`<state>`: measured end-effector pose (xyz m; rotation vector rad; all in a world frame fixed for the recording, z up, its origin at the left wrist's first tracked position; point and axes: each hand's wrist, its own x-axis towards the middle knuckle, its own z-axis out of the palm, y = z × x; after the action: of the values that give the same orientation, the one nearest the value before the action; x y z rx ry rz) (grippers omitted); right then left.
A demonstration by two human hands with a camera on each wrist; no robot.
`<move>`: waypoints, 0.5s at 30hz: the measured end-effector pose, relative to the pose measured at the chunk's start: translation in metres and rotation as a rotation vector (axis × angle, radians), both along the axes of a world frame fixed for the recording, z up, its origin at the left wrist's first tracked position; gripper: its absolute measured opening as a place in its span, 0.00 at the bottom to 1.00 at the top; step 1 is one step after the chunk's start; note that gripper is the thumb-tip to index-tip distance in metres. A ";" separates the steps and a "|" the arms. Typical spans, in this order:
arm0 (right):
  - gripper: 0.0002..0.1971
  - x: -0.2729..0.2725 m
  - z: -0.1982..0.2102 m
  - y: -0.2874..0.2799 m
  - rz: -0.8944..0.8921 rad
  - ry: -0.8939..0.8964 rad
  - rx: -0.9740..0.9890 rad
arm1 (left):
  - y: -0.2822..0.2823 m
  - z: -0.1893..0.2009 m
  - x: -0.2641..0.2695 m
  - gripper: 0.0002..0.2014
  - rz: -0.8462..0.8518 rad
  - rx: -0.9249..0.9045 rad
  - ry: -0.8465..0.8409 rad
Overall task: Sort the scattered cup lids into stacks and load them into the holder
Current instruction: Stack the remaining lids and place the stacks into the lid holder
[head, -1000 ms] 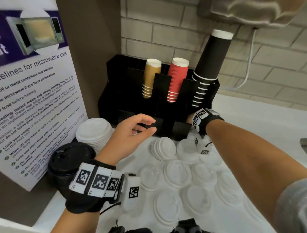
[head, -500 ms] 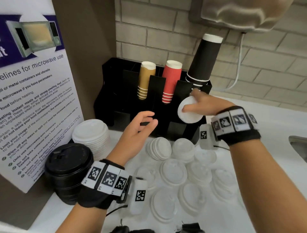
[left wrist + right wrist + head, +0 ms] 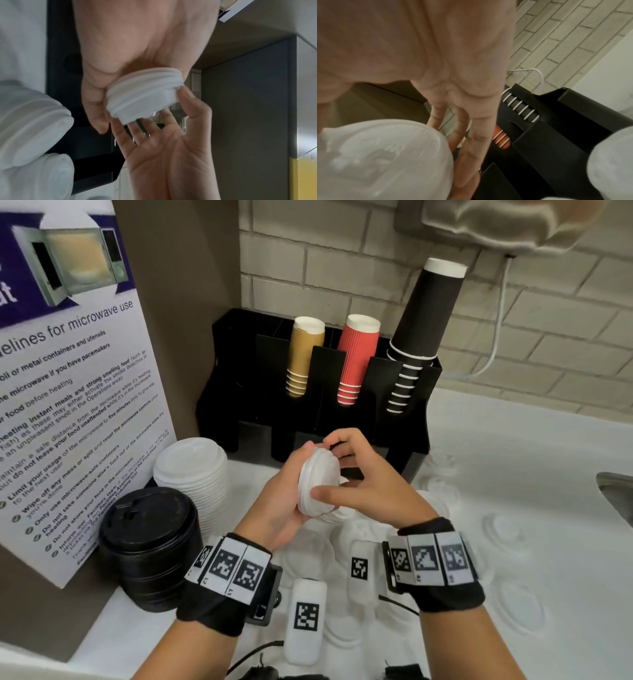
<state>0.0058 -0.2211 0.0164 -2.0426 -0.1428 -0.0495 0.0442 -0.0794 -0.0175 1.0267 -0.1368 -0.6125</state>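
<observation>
Hands meet before the black holder (image 3: 404, 419): left hand (image 3: 284, 505) cups a short stack of white lids (image 3: 317, 484), right hand (image 3: 356, 484) pinching it above scattered lids (image 3: 503, 532).

White lids (image 3: 317, 481); black holder (image 3: 416, 409); tan (image 3: 305, 354), red (image 3: 358, 357), black white-rimmed cups (image 3: 423, 316); black-and-white checkered wristbands (image 3: 233, 568).

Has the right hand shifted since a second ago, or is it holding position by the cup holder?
Yes. The right hand has pulled back from the black cup holder toward the person and leftward, meeting the left hand on a small lid stack.
</observation>
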 end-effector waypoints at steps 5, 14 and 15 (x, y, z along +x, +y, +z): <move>0.25 0.000 -0.004 0.007 -0.014 -0.039 0.003 | 0.000 -0.007 -0.002 0.22 0.119 0.010 0.027; 0.27 0.001 -0.014 0.011 -0.002 -0.081 0.069 | 0.001 -0.009 0.000 0.23 0.121 0.049 -0.009; 0.27 0.002 -0.015 0.011 -0.009 -0.086 0.069 | 0.002 -0.009 0.001 0.22 0.107 0.063 -0.036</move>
<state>0.0077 -0.2100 0.0012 -1.9729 -0.1830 -0.1458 0.0450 -0.0774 -0.0267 1.0987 -0.0936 -0.5039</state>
